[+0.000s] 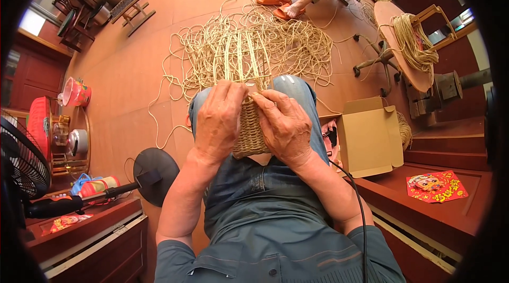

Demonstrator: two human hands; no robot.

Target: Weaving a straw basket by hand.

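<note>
A tan woven strip of rope wickerwork (251,135) rests on my lap between my knees. From its far end, pale lengthwise strands (239,56) stretch forward, crossed by thin bars. My left hand (216,121) is closed at the left of the weave's far edge, its fingertips pinching near the strands. Opposite it, my right hand (284,126) pinches a straw-coloured cord (258,91) between thumb and forefinger. Both sets of fingertips nearly meet, and they partly hide the cord's path through the strands.
Loose cord (305,52) lies in a wide tangle on the red tiled floor. Beyond it sits another person with bare feet and orange slippers (281,10). An open cardboard box (371,137) is at my right; a standing fan (24,156) with a round base is at my left.
</note>
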